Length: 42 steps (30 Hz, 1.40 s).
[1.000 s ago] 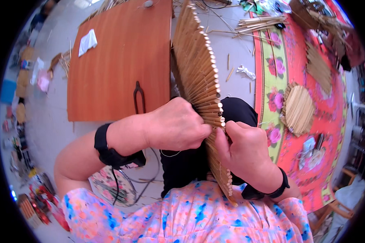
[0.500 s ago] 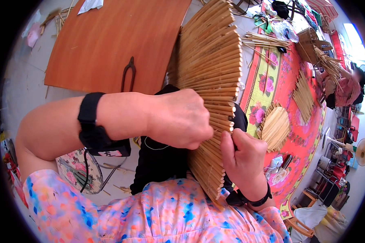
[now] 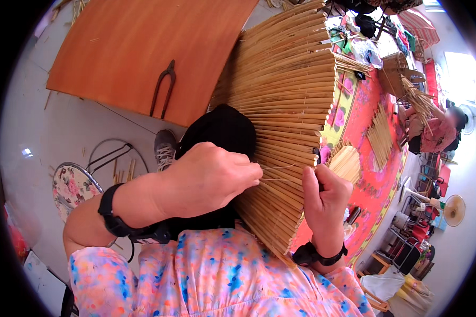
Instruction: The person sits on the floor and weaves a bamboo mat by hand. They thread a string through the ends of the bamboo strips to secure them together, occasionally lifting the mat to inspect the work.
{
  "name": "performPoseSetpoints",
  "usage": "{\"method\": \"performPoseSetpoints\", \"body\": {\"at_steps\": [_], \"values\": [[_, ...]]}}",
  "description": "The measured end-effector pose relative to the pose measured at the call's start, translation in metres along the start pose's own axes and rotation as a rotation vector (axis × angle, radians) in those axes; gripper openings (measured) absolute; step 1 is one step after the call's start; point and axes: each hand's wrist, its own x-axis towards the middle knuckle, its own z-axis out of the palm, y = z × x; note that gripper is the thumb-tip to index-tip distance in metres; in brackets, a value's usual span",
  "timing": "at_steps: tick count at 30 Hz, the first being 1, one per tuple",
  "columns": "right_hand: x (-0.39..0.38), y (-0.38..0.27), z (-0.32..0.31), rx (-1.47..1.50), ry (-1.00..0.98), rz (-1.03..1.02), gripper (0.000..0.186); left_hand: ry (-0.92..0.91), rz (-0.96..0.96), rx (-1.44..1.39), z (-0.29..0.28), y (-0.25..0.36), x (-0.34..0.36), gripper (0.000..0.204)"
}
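A large mat of tan reed stalks [image 3: 285,113] leans across my lap, its cut ends along the right edge. My left hand [image 3: 214,171] is closed over the mat's left part and pinches a thin pale thread [image 3: 275,180]. Two strands of it stretch from my fingers across the stalks. At the mat's right edge my right hand [image 3: 328,198] is closed, thumb on the near side, gripping the stalk ends. Whether it also pinches thread is hidden.
Left of the mat is an orange-brown board [image 3: 143,47] with dark iron pliers [image 3: 164,87] on it. A floral stool [image 3: 74,185] stands at left. On the right lies a red floral cloth [image 3: 373,195] with a reed panel [image 3: 345,164]. Another person [image 3: 436,127] sits farther right.
My left hand has moved left and slightly down, away from my right hand, and the thread now shows stretched between them. The view has shifted, showing a shoe at left.
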Motion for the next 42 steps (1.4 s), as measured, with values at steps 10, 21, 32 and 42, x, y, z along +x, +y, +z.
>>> {"method": "performPoseSetpoints", "body": {"at_steps": [10,21,32,42], "values": [[-0.003,0.001,0.001,0.030,-0.012,0.041,0.028,0.080,-0.050,0.087,0.010,0.000,0.003,0.015],[-0.002,0.000,0.003,-0.038,0.028,-0.030,0.028,0.066,-0.025,0.139,0.010,-0.001,0.014,0.014],[-0.002,0.001,0.002,-0.050,0.027,-0.019,0.027,0.051,0.001,0.140,0.008,-0.001,0.019,0.018],[-0.002,0.002,0.003,-0.046,0.035,-0.014,0.027,0.025,-0.001,0.149,0.005,-0.002,0.020,0.017]]}}
